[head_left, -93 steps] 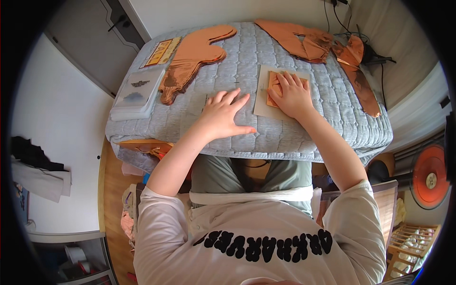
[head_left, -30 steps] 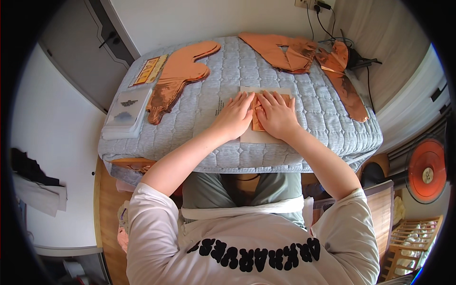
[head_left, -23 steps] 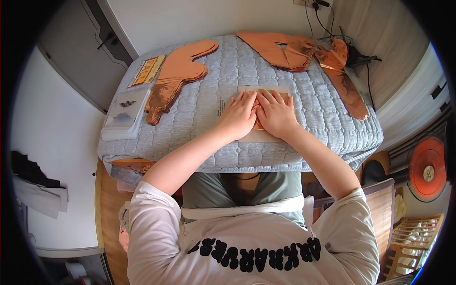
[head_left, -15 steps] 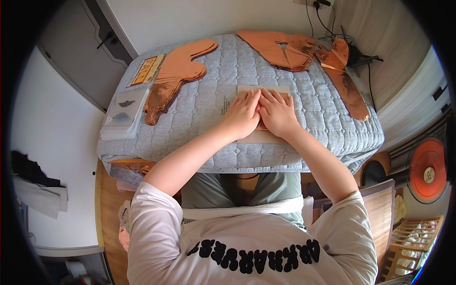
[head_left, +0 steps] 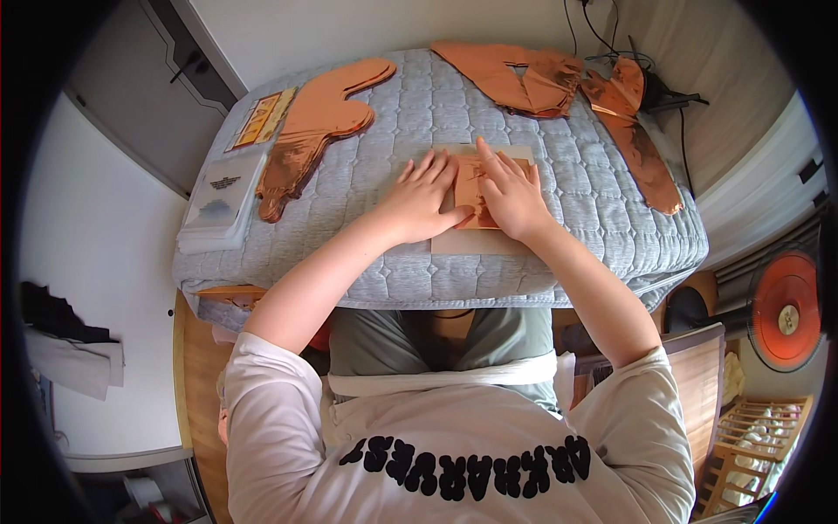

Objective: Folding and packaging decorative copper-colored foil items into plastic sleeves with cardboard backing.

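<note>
In front of me a shiny copper-coloured foil piece [head_left: 470, 178], looking folded into a small rectangle, lies on a flat beige board [head_left: 463, 244]. My left hand [head_left: 423, 199] is laid flat at the board's left side, fingers spread and thumb reaching over the foil's lower edge. Across the foil's right part rests my right hand [head_left: 515, 194], palm down with fingers stretched out. Both hands are open and grip nothing; the right one covers part of the foil.
A grey quilted mattress [head_left: 349, 253] carries everything. At left lie a stack of copper foil shapes [head_left: 305, 135], clear plastic bags [head_left: 220, 201] and a yellow-red printed packet [head_left: 262, 120]. More foil shapes [head_left: 524, 77] lie far back, another [head_left: 635, 157] at right near black cables [head_left: 668, 103].
My hands have moved apart from being side by side over the foil. The left slid to the left, uncovering the foil's middle; the right stayed on its right part.
</note>
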